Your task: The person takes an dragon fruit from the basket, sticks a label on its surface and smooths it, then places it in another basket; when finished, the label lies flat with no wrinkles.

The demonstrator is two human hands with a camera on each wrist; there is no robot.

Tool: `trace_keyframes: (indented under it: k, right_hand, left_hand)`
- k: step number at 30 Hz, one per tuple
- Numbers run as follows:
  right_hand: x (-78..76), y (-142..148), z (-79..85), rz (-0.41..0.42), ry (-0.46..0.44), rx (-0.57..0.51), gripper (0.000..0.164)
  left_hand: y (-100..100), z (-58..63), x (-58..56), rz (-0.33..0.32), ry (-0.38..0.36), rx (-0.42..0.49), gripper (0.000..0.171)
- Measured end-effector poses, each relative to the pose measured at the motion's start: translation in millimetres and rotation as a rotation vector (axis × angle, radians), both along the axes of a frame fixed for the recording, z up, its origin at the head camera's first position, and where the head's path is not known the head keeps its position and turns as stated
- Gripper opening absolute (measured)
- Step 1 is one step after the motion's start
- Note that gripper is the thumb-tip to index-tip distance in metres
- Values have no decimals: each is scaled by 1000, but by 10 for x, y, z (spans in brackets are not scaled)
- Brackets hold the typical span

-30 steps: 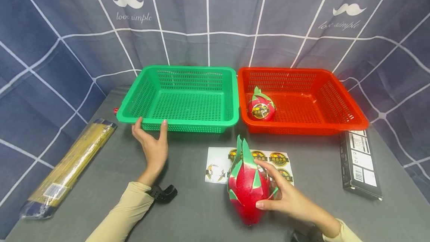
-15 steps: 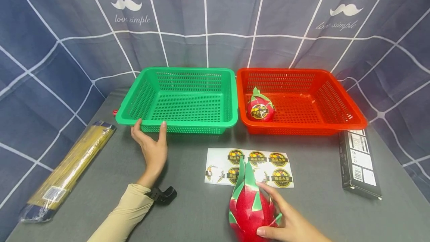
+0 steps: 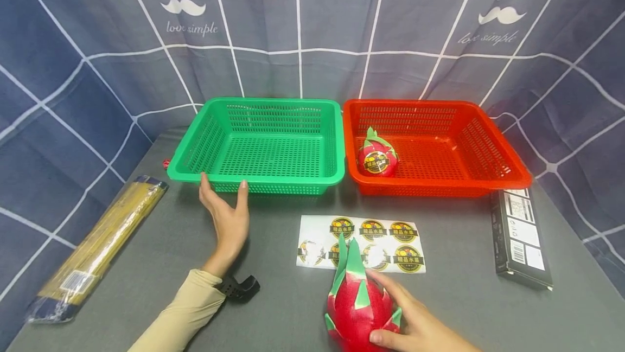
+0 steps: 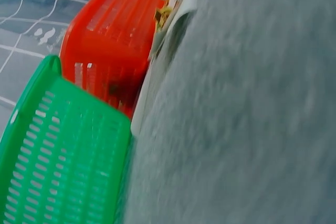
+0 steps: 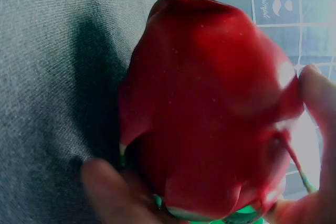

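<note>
As the left hand [image 3: 229,227] lies spread at the green basket [image 3: 298,180], the right hand [image 3: 415,319] holds a dragon fruit [image 3: 358,311]

Where the gray table [image 3: 283,308] meets the grid-patterned curtain [image 3: 312,21] at far left, a long plastic-wrapped package [image 3: 104,243], yellow with dark blue ends, lies aslant. Next comes the left hand, thumb and fingers apart, its fingertips at the green basket's front rim; whether they touch it is hard to tell. Toward the middle lies a white sheet of round stickers [image 3: 306,227]. Leaf tips of the held dragon fruit overlap its near edge in the head view; the fruit itself is at the table's near side, with the right hand's thumb and fingers curved round it. Behind, just right of the green basket, the red basket [image 3: 439,184] has a stickered dragon fruit [image 3: 378,161] in its left front corner. Farthest right, a black box with white labels [image 3: 522,238] lies lengthwise, its far end by the red basket.
</note>
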State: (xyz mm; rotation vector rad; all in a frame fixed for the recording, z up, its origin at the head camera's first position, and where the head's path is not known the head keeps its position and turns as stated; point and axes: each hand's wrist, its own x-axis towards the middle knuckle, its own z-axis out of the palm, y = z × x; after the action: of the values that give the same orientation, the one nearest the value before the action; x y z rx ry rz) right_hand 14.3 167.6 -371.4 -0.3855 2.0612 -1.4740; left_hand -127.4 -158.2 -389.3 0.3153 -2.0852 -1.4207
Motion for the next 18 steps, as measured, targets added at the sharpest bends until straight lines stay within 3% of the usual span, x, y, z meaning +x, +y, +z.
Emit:
trace_keyframes:
  k: [3, 9, 12, 15, 18]
  right_hand:
    - [1, -3, 14, 19, 1, 3, 78]
    - [6, 4, 13, 33, -8, 40, 78]
    - [-9, 42, -18, 60, 41, 7, 78]
    - [-41, 94, -32, 57, 60, 24, 72]
    - [-86, 127, -25, 12, 128, 87, 65]
  left_hand:
    - [87, 14, 42, -36, 5, 14, 79]
    - [284, 5, 153, -139, 109, 11, 56]
    - [373, -12, 212, -234, 46, -81, 41]
    - [447, -30, 273, -373, -48, -220, 32]
    - [505, -62, 322, -517, -123, -335, 35]
